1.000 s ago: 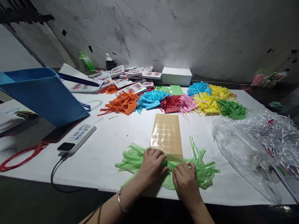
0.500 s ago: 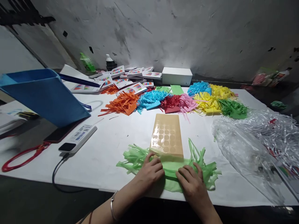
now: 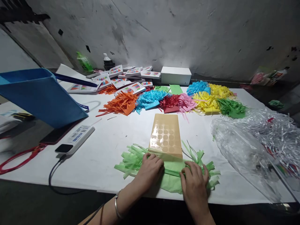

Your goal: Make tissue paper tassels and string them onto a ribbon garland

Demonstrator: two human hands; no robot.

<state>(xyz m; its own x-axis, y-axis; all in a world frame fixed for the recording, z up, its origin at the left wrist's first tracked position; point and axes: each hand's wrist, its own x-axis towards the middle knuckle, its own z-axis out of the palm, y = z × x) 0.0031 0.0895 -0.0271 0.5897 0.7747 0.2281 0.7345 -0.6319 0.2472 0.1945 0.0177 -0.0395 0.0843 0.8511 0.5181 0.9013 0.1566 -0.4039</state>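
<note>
White table [image 3: 105,150] fills the view. Blue bag [image 3: 42,93] at 9 o'clock, tilted. Clear plastic wrap heap [image 3: 257,143] at 3 o'clock. Row of fringed paper piles [image 3: 173,101] at 12 o'clock: orange, blue, red, pink, yellow, dark green. Light green fringed tissue paper [image 3: 131,159] lies at 6 o'clock near the table's front edge, fringe spreading to both sides. Tan sticker sheet [image 3: 166,135] just above it, its lower edge touching the green paper. White power strip [image 3: 76,139] at 8 o'clock. Left hand [image 3: 150,170] pressed flat on the green paper, fingers together. Right hand [image 3: 194,181] flat on it too, fingers slightly spread, gripping nothing.
</note>
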